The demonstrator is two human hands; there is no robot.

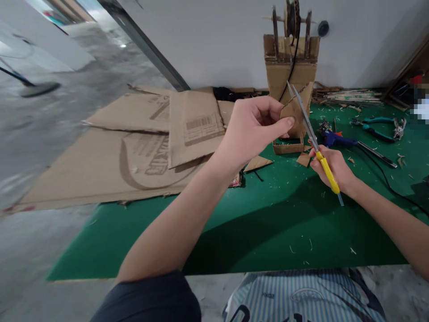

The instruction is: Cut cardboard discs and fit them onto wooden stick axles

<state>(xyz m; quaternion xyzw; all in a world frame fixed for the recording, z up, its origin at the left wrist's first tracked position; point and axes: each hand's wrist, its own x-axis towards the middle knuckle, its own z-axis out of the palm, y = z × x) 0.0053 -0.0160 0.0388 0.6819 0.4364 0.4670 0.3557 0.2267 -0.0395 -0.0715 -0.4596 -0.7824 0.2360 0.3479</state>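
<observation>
A small cut piece of brown cardboard (295,117) is pinched between the thumb and fingers of my left hand (255,127), above the middle of the bench. My right hand (333,167) is closed around yellow-handled scissors (312,134). Their blades point up and away, with the two tips slightly apart, close to the right side of the cardboard piece. Whether the blades touch it, I cannot tell. Just behind stands an upright cardboard structure (273,74) with a wheel (291,20) on an axle at its top and a black cord hanging down.
Large cardboard sheets (140,156) cover the left of the green bench (150,241). A cardboard offcut (258,163) lies near my left hand. On the right are a blue glue gun (340,139), a utility knife (377,154), pliers (377,127) and scattered scraps. A white wall stands behind.
</observation>
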